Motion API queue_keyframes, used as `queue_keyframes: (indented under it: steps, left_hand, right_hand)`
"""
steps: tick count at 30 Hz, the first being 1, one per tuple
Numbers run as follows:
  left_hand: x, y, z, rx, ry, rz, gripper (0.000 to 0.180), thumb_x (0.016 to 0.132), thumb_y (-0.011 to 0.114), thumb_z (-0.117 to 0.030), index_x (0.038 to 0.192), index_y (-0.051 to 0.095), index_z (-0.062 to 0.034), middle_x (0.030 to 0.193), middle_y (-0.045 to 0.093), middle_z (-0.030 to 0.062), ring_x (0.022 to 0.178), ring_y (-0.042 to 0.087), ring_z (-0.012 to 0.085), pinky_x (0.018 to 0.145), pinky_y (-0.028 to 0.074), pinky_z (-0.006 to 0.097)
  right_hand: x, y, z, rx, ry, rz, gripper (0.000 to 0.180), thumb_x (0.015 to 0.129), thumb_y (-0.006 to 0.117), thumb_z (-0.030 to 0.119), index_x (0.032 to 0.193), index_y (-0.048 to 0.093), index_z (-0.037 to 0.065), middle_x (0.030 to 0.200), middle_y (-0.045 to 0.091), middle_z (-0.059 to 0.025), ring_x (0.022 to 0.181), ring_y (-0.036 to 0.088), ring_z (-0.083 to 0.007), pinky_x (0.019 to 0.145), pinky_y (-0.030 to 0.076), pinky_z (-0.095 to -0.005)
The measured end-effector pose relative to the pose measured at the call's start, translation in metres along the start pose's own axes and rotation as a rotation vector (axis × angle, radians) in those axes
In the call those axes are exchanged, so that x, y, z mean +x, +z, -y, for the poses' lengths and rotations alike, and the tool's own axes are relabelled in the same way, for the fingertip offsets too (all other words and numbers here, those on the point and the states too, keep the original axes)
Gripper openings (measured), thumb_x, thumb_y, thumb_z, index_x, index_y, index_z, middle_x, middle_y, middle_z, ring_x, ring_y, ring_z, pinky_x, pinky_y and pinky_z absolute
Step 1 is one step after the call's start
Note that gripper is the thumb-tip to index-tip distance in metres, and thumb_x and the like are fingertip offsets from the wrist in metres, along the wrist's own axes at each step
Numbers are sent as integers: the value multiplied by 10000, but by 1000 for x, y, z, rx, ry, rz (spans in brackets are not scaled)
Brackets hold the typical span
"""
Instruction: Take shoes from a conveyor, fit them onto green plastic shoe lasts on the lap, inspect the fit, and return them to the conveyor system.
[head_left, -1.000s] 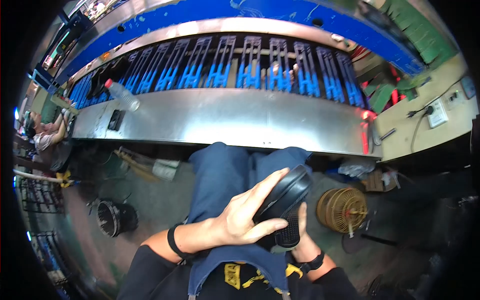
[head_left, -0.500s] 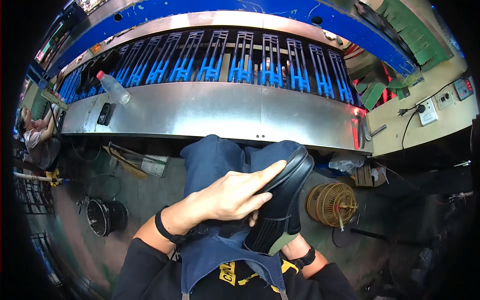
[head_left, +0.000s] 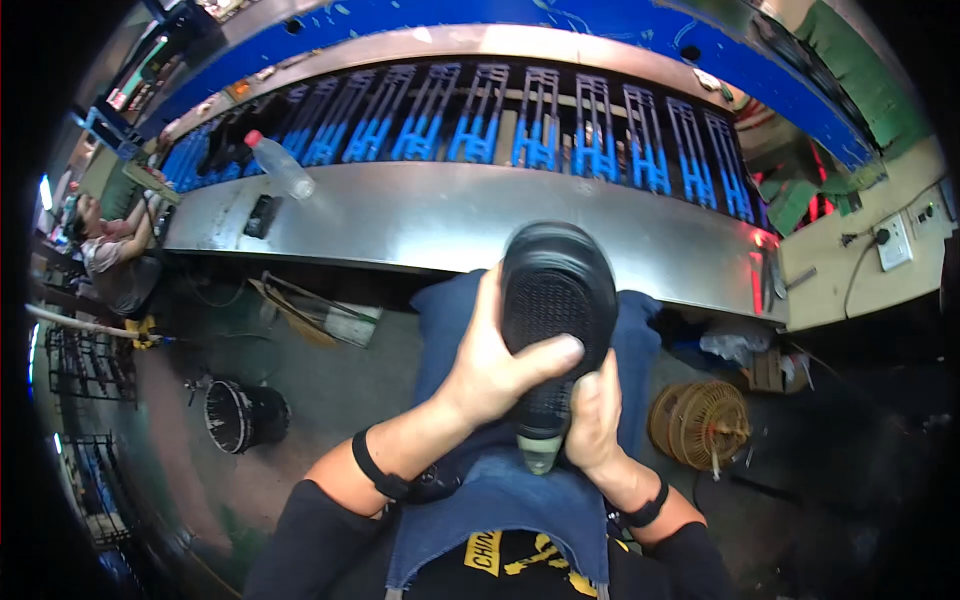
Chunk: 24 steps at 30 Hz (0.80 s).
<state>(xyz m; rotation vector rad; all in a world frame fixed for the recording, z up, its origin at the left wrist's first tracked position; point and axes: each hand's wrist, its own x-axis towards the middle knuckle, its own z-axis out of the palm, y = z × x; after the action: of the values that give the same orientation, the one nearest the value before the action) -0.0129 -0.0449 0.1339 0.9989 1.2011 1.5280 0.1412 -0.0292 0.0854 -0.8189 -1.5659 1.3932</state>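
Observation:
Both my hands hold a black shoe [head_left: 558, 300] over my lap, toe pointing away from me and the textured black underside turned up. My left hand [head_left: 492, 372] is closed around its left side, with the thumb lying across the sole. Low on the right side, my right hand [head_left: 597, 418] grips the shoe near the heel, its other fingers hidden behind. A pale green piece [head_left: 540, 453] shows at the heel end. The toe is slightly blurred by motion.
Ahead runs a metal-edged conveyor bench [head_left: 400, 215] with a row of blue-and-black racks [head_left: 478, 125]. On its ledge lie a clear bottle [head_left: 285, 168] and red-handled tool [head_left: 757, 280]. A black bucket [head_left: 240, 415], wicker basket [head_left: 700, 425] and broom [head_left: 295, 310] are below. A person [head_left: 120, 255] sits far left.
The shoe has been turned from its side so that its sole faces up. My right hand has come into view on its right side. The whole view has shifted slightly left.

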Motion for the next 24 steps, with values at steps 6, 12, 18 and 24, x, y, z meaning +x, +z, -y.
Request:
queue_keyframes:
  steps: [6,12,18,24]
  left_hand:
    - [-18,-72,31,-663,-238,110,642,833,659,-330,1324,467,36,1151,637,189,1035,667,264,921,557,388]
    - [-32,-51,40,-720,-257,107,661,832,686,-376,1321,512,32,1201,642,206,1023,692,301,914,584,399]
    - [-44,-57,54,-793,-421,202,832,780,732,-460,1411,452,3,1279,607,186,1116,654,284,987,541,399]
    - [-49,-51,76,-801,-478,98,854,809,720,-407,1476,350,-23,1318,587,167,1182,618,298,1063,486,419]
  right_hand:
    - [21,-35,42,-438,-151,352,260,835,770,131,986,623,-22,588,629,-68,508,654,-173,532,527,-274]
    - [80,-28,46,-335,-184,733,732,851,770,240,1379,363,-62,600,544,-76,483,594,-210,479,452,-318]
    - [85,-40,30,-184,-150,805,592,850,578,64,1394,356,-9,615,540,-98,502,551,-281,508,425,-371]
    - [43,-26,42,-654,-289,635,707,823,668,175,1334,360,-205,705,630,-198,517,638,-331,503,521,-409]
